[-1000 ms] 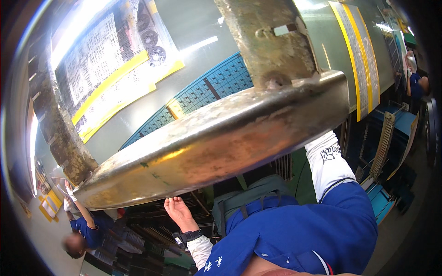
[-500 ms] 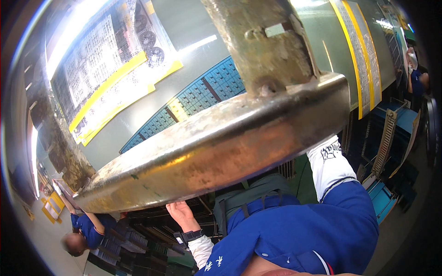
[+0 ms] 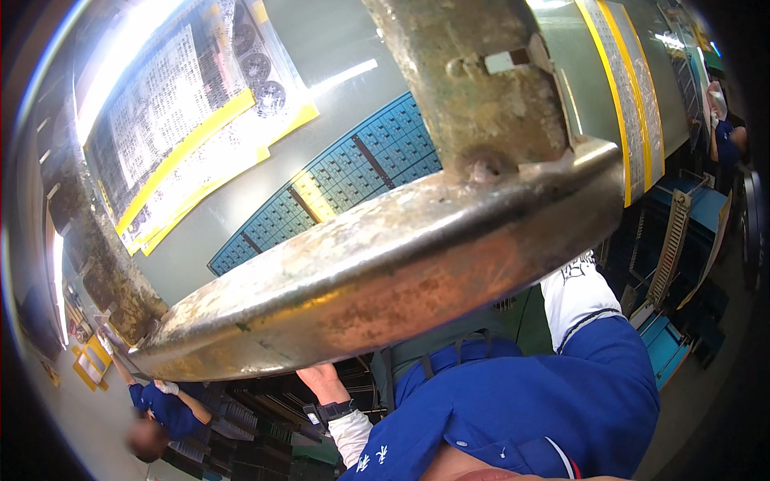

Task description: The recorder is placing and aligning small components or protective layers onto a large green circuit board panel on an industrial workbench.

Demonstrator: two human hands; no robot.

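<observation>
A large worn metal frame [image 3: 385,309], scuffed and brownish, spans the view close up and covers much of what lies behind it. My left hand [image 3: 325,383], with a black wristband, meets the frame's lower edge in the picture; its fingers are hidden there. Whether it touches the metal I cannot tell. My right arm in a white sleeve [image 3: 579,297] passes behind the frame's right end, which hides the right hand. Beyond the frame, a blue slotted panel [image 3: 353,168] lies on the greenish surface [image 3: 337,40].
Printed sheets [image 3: 172,120] edged with yellow tape lie at the upper left, and a yellow-taped strip [image 3: 622,96] at the upper right. Dark racks [image 3: 249,433] stand lower left; metal racking [image 3: 670,248] is at right. One person [image 3: 168,413] works at left, another [image 3: 726,132] at far right.
The metal frame sits slightly lower and further right in view. My left hand's fingers, partly visible before, are now behind it. The person at left has shifted and moved an arm.
</observation>
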